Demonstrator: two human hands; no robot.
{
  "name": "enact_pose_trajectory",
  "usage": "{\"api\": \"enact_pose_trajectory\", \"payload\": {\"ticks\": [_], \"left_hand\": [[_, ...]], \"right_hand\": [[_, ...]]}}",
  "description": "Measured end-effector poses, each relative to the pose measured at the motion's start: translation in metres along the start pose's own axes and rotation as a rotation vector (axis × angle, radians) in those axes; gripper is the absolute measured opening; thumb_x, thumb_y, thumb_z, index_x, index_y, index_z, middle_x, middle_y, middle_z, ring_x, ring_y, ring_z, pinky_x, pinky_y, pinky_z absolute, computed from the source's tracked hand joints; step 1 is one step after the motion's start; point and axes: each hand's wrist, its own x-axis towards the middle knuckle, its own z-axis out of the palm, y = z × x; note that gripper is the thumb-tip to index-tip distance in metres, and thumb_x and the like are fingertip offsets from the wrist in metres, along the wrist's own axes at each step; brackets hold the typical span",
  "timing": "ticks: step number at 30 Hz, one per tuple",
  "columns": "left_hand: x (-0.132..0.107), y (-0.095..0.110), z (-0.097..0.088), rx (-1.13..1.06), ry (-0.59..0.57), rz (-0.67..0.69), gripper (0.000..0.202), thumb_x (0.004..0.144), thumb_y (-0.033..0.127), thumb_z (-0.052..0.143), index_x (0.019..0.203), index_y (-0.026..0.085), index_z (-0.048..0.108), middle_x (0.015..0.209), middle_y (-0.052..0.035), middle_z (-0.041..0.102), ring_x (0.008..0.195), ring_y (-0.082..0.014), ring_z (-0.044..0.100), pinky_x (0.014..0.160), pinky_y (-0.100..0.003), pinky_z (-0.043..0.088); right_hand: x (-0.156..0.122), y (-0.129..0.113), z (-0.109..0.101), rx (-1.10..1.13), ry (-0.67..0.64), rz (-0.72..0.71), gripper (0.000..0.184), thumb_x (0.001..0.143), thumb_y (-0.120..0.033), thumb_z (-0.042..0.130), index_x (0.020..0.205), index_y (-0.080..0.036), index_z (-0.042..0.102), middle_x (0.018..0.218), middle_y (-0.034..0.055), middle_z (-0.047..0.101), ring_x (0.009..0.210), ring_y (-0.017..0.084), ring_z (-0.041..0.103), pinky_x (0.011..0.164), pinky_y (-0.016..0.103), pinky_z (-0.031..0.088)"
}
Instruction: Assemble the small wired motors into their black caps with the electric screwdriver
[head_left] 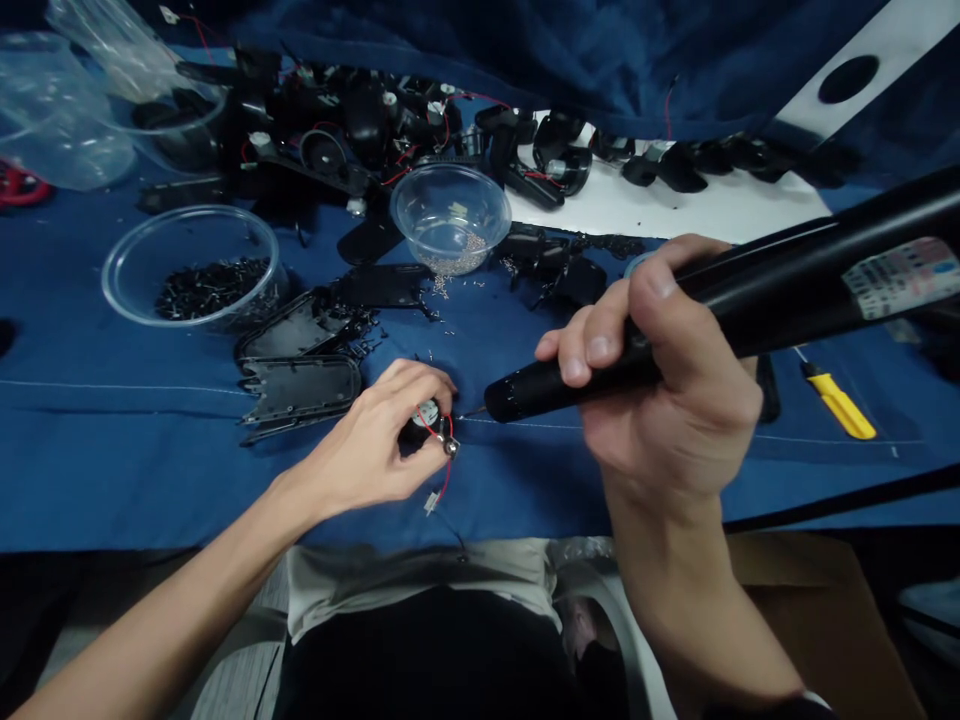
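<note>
Your left hand (367,440) pinches a small wired motor (429,425) between thumb and fingertips, over the blue cloth (97,470). Your right hand (660,370) wraps around a black tool (570,380) (soldering iron or electric screwdriver, hard to tell), its thin tip just beside the motor.

This is an electronics assembly workshop: the right fingers (592,345) wrap a black electric screwdriver (570,375), a yellow-handled screwdriver (838,404) lies to their right, and ahead of the left fingers (420,390) the blue-covered counter (112,470) carries clear bowls (450,218) of small screws and black plastic housings (322,130) with red-wired motors (566,170).
</note>
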Motion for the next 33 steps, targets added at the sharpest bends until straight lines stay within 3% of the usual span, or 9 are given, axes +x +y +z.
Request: {"api": "enact_pose_trajectory", "payload": {"ticks": [11,19,33], "left_hand": [[-0.002,-0.005,0.004,-0.058,0.007,-0.003,0.029,0.079,0.012,0.059,0.104,0.024,0.05,0.12,-0.0076,0.066,0.114,-0.0282,0.059,0.098,-0.044,0.05],[-0.001,-0.01,0.003,-0.068,0.002,0.023,0.02,0.081,0.015,0.059,0.098,0.023,0.053,0.114,-0.0065,0.068,0.11,-0.0273,0.06,0.098,-0.043,0.05],[0.001,-0.006,-0.009,-0.105,-0.104,0.078,0.017,0.084,0.015,0.056,0.1,0.022,0.058,0.123,-0.0095,0.067,0.117,-0.0278,0.059,0.101,-0.042,0.05]], "right_hand": [[-0.007,-0.003,0.009,-0.073,-0.008,-0.024,0.013,0.089,-0.023,0.076,0.09,-0.028,0.064,0.055,-0.0088,0.053,0.045,0.012,0.052,0.06,0.033,0.059],[-0.007,-0.002,0.006,-0.087,-0.007,-0.048,0.011,0.092,-0.025,0.072,0.09,-0.028,0.062,0.055,-0.0102,0.054,0.045,0.011,0.051,0.059,0.032,0.059],[-0.007,-0.002,0.006,-0.058,-0.019,-0.024,0.014,0.09,-0.026,0.075,0.089,-0.027,0.06,0.055,-0.0097,0.053,0.045,0.011,0.052,0.059,0.03,0.058]]}}
